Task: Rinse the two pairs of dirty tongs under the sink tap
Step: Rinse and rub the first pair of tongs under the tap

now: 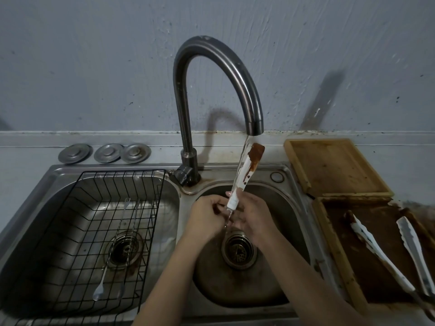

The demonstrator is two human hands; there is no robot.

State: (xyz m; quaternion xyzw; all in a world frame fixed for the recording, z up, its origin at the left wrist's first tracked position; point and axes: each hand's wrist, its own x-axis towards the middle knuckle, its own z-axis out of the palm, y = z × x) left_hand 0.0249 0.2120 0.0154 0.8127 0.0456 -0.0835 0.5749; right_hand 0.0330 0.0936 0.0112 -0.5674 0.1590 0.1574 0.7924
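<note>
Water runs from the curved tap [254, 123] into the right basin [211, 278]. A white pair of tongs [246, 169] stands upright in the stream, its top end coated in brown sauce. My left hand [207, 214] and my right hand [253, 215] both grip its lower end above the drain [237, 249]. A second pair of tongs [376, 250], white-tipped and sauce-smeared, lies open on the dirty brown tray [329, 234] to the right of the sink.
A black wire rack [150, 208] sits in the left basin with two long thin spoons [110, 252] lying in it. A wooden cutting board [334, 165] lies behind the tray. Three metal sink lids [106, 152] rest on the ledge at the back left.
</note>
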